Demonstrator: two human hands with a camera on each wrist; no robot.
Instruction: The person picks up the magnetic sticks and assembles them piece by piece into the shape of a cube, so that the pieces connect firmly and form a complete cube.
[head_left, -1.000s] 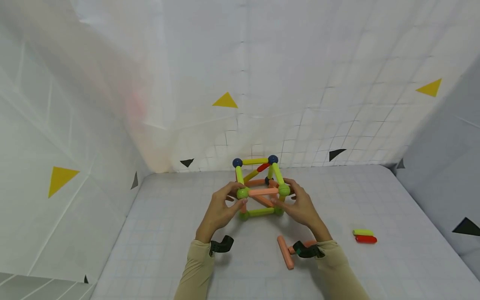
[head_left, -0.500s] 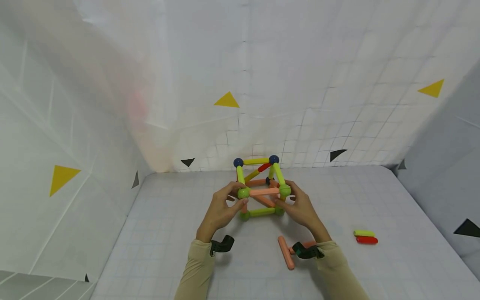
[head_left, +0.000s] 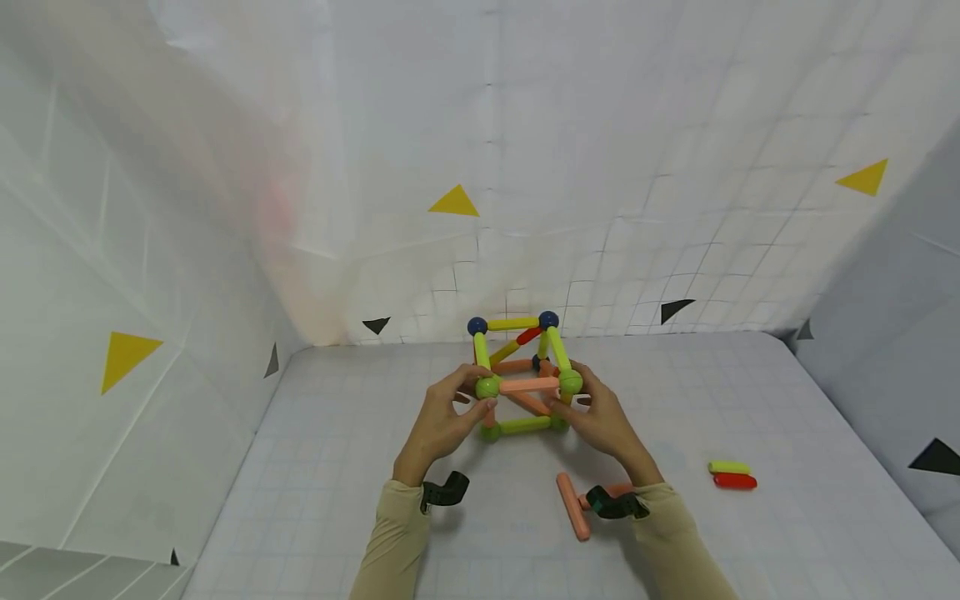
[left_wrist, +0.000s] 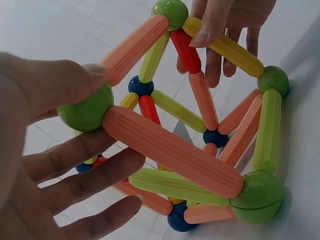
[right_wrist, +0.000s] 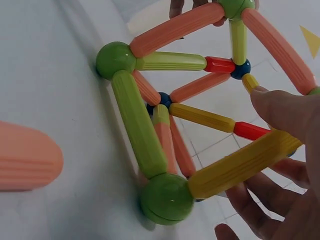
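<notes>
A cube-like frame of magnetic rods and balls [head_left: 529, 385] stands on the white table [head_left: 322, 500]. Its near corners are green balls, its far ones dark blue balls [head_left: 549, 320]. My left hand [head_left: 442, 421] pinches the upper left green ball [left_wrist: 87, 107], thumb on it, the other fingers spread below. On the other side my right hand [head_left: 606, 421] holds the frame just under the upper right green ball [head_left: 571, 382]. Its thumb presses the yellow upright rod [right_wrist: 240, 162], fingers behind. Slanted rods, partly red, run inside the frame; palms and rods hide some joints.
Two loose orange rods [head_left: 573, 507] lie before the frame, one partly hidden by the right wrist camera [head_left: 615, 502]. Farther right, a lime rod [head_left: 728, 467] lies beside a red rod [head_left: 735, 482]. A white back wall [head_left: 600, 208] rises behind the table.
Both hands keep their hold on the frame and barely move. The whole head view shifts very slightly; the loose rods stay where they were.
</notes>
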